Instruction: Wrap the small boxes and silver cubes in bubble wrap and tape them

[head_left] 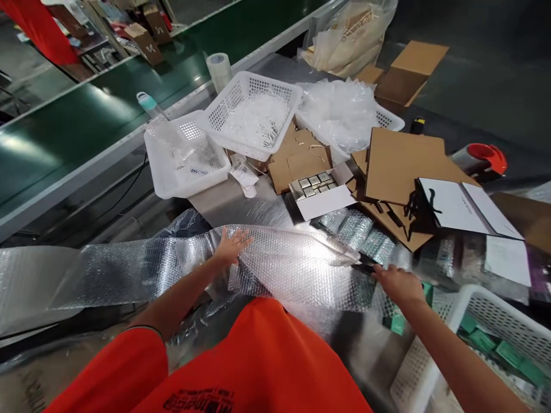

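Note:
A long sheet of silvery bubble wrap [293,269] lies across the table in front of me. My left hand [231,245] rests flat on it with the fingers spread, near the sheet's middle. My right hand [398,285] is at the sheet's right edge, its fingers curled round a small dark object [365,265] that I cannot make out. Small bubble-wrapped packs [357,229] lie just beyond the sheet. My orange shirt fills the bottom of the view.
Behind the sheet are an open white box of small metal pieces [321,192], flat cardboard pieces [400,166], three white baskets [252,115] and a tape roll [218,69]. A white basket of green boxes [495,338] sits at the lower right. A green conveyor [86,132] runs along the left.

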The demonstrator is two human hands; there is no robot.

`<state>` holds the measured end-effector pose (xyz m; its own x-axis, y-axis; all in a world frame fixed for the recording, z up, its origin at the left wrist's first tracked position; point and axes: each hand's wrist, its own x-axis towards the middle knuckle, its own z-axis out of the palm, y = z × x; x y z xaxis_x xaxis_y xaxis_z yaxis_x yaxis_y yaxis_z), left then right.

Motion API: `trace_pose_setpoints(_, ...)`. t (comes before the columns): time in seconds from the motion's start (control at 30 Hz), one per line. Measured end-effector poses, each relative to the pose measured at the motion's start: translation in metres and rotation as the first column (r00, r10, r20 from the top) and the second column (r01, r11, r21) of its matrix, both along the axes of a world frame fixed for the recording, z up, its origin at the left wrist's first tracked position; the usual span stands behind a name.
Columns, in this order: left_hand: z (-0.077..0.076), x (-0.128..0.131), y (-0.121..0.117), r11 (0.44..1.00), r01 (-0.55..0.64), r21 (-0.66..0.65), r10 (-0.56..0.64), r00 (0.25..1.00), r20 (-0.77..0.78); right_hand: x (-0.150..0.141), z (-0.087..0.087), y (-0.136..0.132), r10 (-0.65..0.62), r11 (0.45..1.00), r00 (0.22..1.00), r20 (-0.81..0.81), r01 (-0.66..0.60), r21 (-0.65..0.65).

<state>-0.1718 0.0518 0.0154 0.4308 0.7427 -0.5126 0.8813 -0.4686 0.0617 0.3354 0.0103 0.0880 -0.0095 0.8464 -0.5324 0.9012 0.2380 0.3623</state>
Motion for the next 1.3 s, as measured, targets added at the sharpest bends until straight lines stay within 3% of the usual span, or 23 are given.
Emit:
trace_pose_setpoints(0.13,0.014,0.012,0.004,0.997,-0.065,-0.031,0.065,0.998,-0.009,-0.003,0.000,-0.002,-0.003,1.000,1.000,0.000,0.003,0.013)
trace_pose_setpoints(0.27,0.022,0.089,-0.008,0.985,-0.155,0.079,0.148,0.986,0.082,-0.009,0.002,-0.002,0.002,1.000,1.000,-0.003,-0.002,0.012)
trace_pose_setpoints(0.37,0.011,0.153,-0.028,0.982,-0.154,0.109,0.130,0.970,0.204,-0.012,0.005,-0.001,-0.005,1.000,1.000,-0.014,0.005,0.016)
trace_pose_setpoints(0.43,0.000,0.173,-0.039,0.978,-0.205,0.026,0.198,0.967,0.162,-0.013,0.007,-0.001,-0.015,1.000,1.000,-0.013,0.015,0.012)
trace_pose_setpoints(0.5,-0.009,0.170,-0.044,0.968,-0.242,-0.064,0.247,0.963,0.109,-0.015,0.008,-0.002,-0.008,1.000,1.000,-0.024,0.008,0.006)
trace_pose_setpoints(0.6,-0.016,0.144,-0.042,0.968,-0.224,-0.117,0.236,0.965,0.111,-0.018,0.005,-0.004,0.009,1.000,0.999,-0.047,-0.010,-0.007)
trace_pose_setpoints(0.8,-0.010,0.108,-0.038,0.973,-0.195,-0.120,0.206,0.975,0.087,-0.022,0.001,-0.006,0.003,1.000,0.997,-0.078,-0.005,-0.024)
trace_pose_setpoints(0.97,-0.006,0.079,-0.032,0.956,-0.259,-0.137,0.262,0.965,0.006,-0.014,0.013,-0.005,-0.035,0.999,0.997,-0.066,0.033,-0.024)
trace_pose_setpoints(1.13,-0.003,0.051,-0.030,0.952,-0.292,-0.090,0.286,0.956,-0.070,-0.016,0.020,-0.016,-0.255,0.961,0.953,-0.162,0.268,0.063)
trace_pose_setpoints(1.2,0.000,0.050,-0.030,0.953,-0.294,-0.081,0.292,0.956,-0.028,-0.023,0.016,-0.026,-0.334,0.931,0.908,-0.254,0.359,0.060)
trace_pose_setpoints(1.3,0.007,0.064,-0.029,0.966,-0.254,-0.041,0.256,0.965,0.064,-0.043,-0.001,-0.047,-0.335,0.915,0.833,-0.440,0.400,0.060)
